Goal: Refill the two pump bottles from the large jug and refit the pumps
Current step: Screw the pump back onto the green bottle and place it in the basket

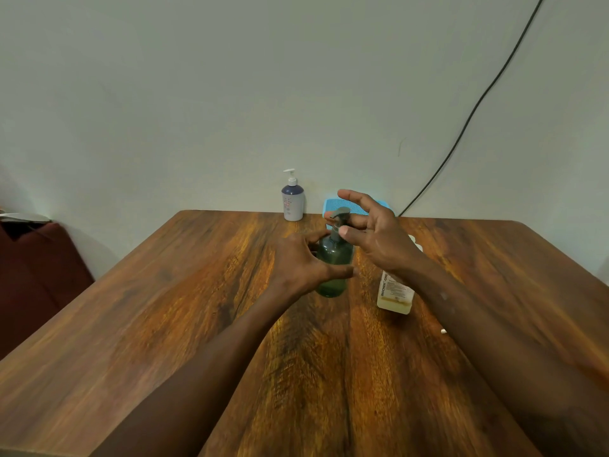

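Note:
A dark green pump bottle [333,262] stands upright at the middle of the wooden table [164,308], with its grey pump [339,222] on top. My left hand [303,262] wraps around the bottle's body. My right hand [372,232] is at the pump, thumb and fingers around its neck and the other fingers spread. A second pump bottle [292,197], white and blue with a white pump fitted, stands at the table's far edge by the wall. The large jug [395,291], pale with a printed label, stands right of the green bottle, partly hidden behind my right forearm.
A light blue perforated tray [339,206] lies at the far edge behind my right hand. A black cable [478,107] runs down the wall at the right. A small white bit [443,331] lies on the table by my right forearm. A dark red seat [39,265] is at the left.

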The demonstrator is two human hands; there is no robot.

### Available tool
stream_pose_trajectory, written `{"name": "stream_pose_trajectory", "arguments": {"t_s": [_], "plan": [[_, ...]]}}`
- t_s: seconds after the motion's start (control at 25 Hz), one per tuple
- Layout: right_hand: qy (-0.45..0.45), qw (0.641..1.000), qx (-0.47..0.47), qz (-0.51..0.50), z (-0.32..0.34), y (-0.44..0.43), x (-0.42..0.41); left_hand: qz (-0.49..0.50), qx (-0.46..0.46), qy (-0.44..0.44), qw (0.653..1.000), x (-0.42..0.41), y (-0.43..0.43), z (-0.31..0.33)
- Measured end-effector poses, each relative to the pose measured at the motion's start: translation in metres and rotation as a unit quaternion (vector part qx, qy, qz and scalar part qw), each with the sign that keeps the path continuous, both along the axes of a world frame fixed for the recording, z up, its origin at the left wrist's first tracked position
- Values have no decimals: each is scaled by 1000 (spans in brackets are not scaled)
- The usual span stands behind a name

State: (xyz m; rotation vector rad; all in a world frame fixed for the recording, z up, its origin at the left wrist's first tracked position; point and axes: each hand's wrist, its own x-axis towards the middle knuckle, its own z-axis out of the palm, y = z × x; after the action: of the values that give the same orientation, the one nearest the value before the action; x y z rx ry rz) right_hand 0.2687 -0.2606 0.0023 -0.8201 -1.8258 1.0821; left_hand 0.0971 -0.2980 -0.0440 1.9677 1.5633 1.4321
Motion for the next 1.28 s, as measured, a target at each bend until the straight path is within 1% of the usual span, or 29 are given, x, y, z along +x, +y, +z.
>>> {"name": "stream_pose_trajectory", "arguments": {"t_s": [0.08,0.16,0.24,0.28,0.32,0.4,0.44,0.48,0.64,0.88,0.96,1.04,1.08,1.12,1.2,1.28], "plan": [[-20,995,60,-73,1,1,1,2,1,9,1000,2,1,-1],[-64,980,101,-156,4,-1,-2,13,-1,14,1000,5,2,-3],[-104,968,120,-193,6,-1,-3,19,-7,18,1000,8,4,-6],[-115,970,116,-178,6,0,-2,19,-8,13,1000,9,6,-7],[-114,980,91,-137,6,2,1,16,-7,2,1000,10,6,-7],[-92,995,-3,-26,7,3,6,8,-4,-16,1000,8,8,-6],[-89,996,-31,5,5,3,8,2,-4,-16,1000,7,8,-5],[-86,996,-35,9,2,4,10,-3,-4,-15,1000,7,9,-4],[-15,998,3,-66,-4,6,13,-16,-8,-26,999,11,10,-1],[-34,985,90,-144,-15,0,7,-18,15,-24,999,23,12,-4],[-52,987,93,-119,-15,6,14,-26,11,-19,999,24,14,-3],[-74,993,79,-52,-12,12,21,-35,5,-10,999,22,17,0],[-76,993,78,-36,-11,13,23,-41,2,-9,999,21,18,2],[-68,993,83,-39,-11,15,25,-48,1,-10,999,21,20,4],[-32,991,98,-80,-13,17,23,-55,9,-12,998,25,22,5],[-23,984,122,-128,-16,19,18,-35,29,-22,999,31,23,2]]}}
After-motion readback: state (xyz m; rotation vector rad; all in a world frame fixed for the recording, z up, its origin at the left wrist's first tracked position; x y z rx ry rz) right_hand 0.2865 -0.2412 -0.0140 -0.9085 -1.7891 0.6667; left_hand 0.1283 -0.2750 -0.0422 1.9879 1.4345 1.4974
